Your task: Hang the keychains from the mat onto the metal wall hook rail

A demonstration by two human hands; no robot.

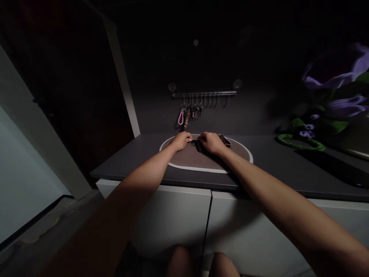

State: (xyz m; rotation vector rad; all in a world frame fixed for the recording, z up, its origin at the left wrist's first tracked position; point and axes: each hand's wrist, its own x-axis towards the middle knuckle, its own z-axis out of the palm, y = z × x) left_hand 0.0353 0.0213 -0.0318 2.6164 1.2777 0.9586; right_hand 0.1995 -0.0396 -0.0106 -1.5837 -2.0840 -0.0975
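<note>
My left hand [181,141] is closed in a pinch over the far half of an oval brown mat [190,159] with a white rim. Small dark pieces, perhaps keys [193,142], lie by its fingertips; what it pinches is too dim to make out. To the right, my right hand [212,143] is curled with fingertips down at a dark item [199,146], whose kind I cannot tell. Behind the right wrist lies a small pile of shiny metallic things [225,141], partly hidden.
A clear hook rail [204,94] on the dark wall holds several keys and a pink loop [180,117]. Purple flowers [346,105] and a green ring [301,143] are on the right of the dark counter [268,161]. White cabinet doors [178,215] are below.
</note>
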